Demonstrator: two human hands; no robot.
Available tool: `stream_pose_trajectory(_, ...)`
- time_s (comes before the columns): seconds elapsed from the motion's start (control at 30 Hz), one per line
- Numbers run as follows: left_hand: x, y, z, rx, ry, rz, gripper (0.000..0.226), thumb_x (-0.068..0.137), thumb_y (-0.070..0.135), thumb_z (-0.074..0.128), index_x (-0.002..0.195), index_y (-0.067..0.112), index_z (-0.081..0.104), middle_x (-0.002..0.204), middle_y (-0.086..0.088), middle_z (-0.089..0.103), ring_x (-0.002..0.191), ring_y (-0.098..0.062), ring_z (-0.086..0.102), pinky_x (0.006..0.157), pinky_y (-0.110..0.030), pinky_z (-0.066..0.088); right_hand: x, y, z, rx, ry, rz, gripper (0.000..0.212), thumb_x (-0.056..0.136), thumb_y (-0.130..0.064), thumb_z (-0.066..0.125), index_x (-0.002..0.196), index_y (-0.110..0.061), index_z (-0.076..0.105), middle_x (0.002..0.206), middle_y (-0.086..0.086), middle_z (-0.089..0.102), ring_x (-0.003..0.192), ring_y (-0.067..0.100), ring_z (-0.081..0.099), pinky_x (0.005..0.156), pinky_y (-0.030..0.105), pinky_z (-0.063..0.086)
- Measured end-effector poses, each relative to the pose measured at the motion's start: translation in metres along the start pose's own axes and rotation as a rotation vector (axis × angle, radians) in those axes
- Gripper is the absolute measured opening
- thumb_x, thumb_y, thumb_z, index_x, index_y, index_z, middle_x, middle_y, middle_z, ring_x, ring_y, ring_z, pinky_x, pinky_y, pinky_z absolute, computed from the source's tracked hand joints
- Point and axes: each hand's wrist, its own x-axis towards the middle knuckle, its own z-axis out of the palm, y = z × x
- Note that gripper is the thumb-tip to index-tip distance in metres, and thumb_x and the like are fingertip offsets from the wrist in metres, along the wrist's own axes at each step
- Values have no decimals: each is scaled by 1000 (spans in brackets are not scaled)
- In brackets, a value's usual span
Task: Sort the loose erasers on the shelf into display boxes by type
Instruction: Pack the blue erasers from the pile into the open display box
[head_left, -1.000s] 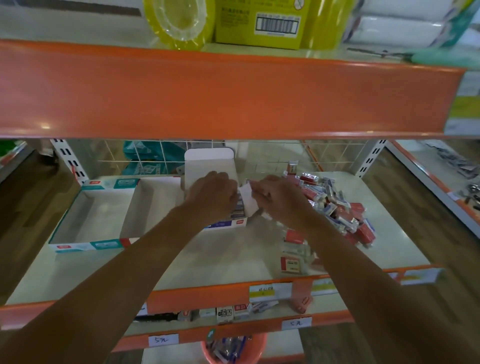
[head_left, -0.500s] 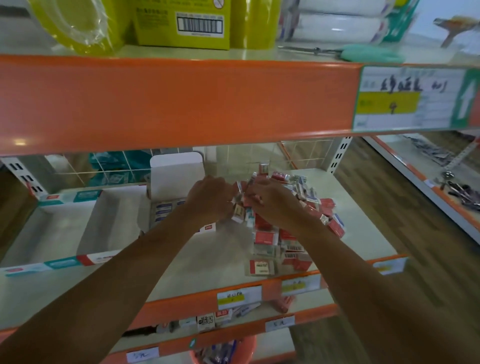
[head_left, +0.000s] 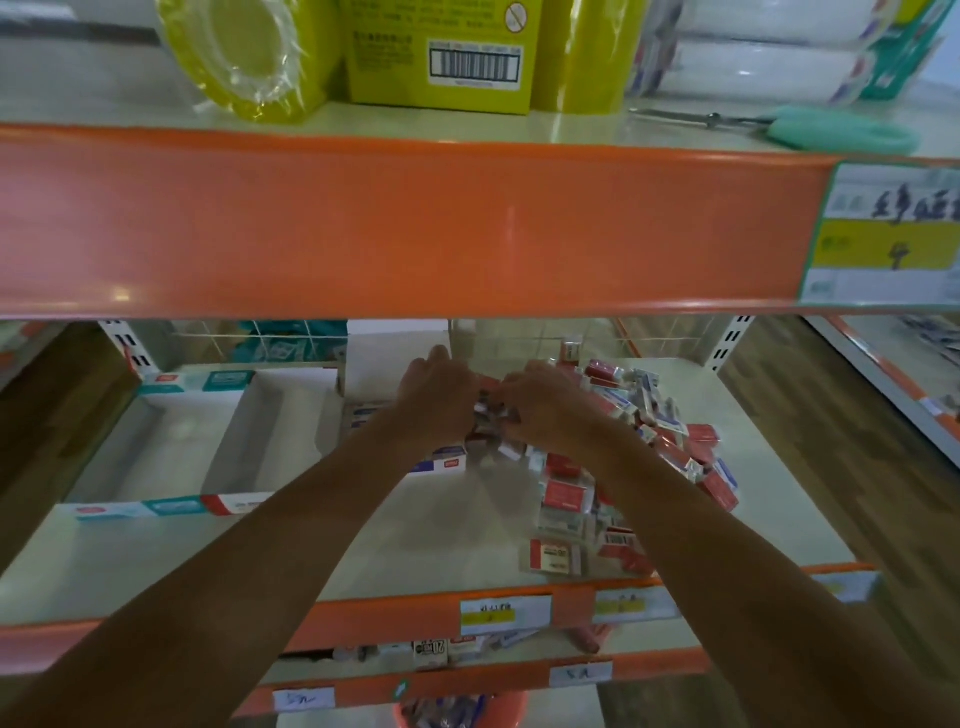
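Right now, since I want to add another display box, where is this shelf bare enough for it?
The widest bare patch is the shelf front, between the teal-trimmed display box on the left and the eraser pile on the right. A narrower strip lies right of the pile. Crowded: the pile's left edge, where the left hand and right hand meet.

Only 1 view exists, worn on the person's head, facing forward and down into a store rack. It sits close beneath the orange upper shelf lip (head_left: 415, 228), which crosses the upper half, and looks along both arms to the left hand (head_left: 436, 397) and right hand (head_left: 548, 408) gripping erasers (head_left: 488, 415) mid-frame over the middle shelf (head_left: 441, 530), at arm's reach.
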Motion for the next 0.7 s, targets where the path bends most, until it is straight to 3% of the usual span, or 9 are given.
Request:
stream_pose_trajectory(0.2, 7, -1, 3, 37, 22, 111, 30, 85, 24, 61, 115, 19, 62, 105, -5, 58, 107, -25, 46, 86, -35, 40, -2, 6, 3, 78, 136, 3, 25, 88, -28, 63, 112, -22, 66, 95, 0, 67, 93, 20, 54, 80, 31, 38)
stream_pose_trajectory(0.33, 3, 3, 6, -46, 28, 170, 27, 86, 33, 59, 107, 15, 61, 104, -6, 60, 107, -26, 48, 87, -36, 43, -6, 6, 2, 195, 234, 93, 19, 81, -24, 69, 98, -17, 66, 89, 5, 65, 83, 19, 55, 81, 36, 47)
stream_pose_trajectory(0.4, 1, 5, 8, -88, 29, 169, 25, 85, 35, 58, 101, 17, 63, 109, -4, 62, 107, -26, 47, 86, -36, 41, -8, 6, 4, 259, 265, 150, 23, 80, -29, 70, 99, -18, 65, 88, 4, 62, 79, 18, 55, 72, 29, 43)
stream_pose_trajectory(0.5, 2, 9, 10, -86, -5, 161, 27, 84, 38, 57, 102, 19, 65, 116, -2, 60, 111, -26, 44, 87, -37, 37, -10, 9, 5, 290, 284, 169, 28, 80, -34, 68, 101, -17, 63, 88, 5, 65, 80, 20, 59, 72, 29, 45)
stream_pose_trajectory(0.7, 8, 18, 15, 6, 7, 99, 28, 84, 28, 59, 110, 16, 59, 111, -4, 59, 110, -24, 45, 90, -36, 40, -23, 2, -8, 325, 379, 151, 25, 82, -22, 68, 101, -6, 66, 87, 6, 67, 81, 17, 53, 73, 31, 44)
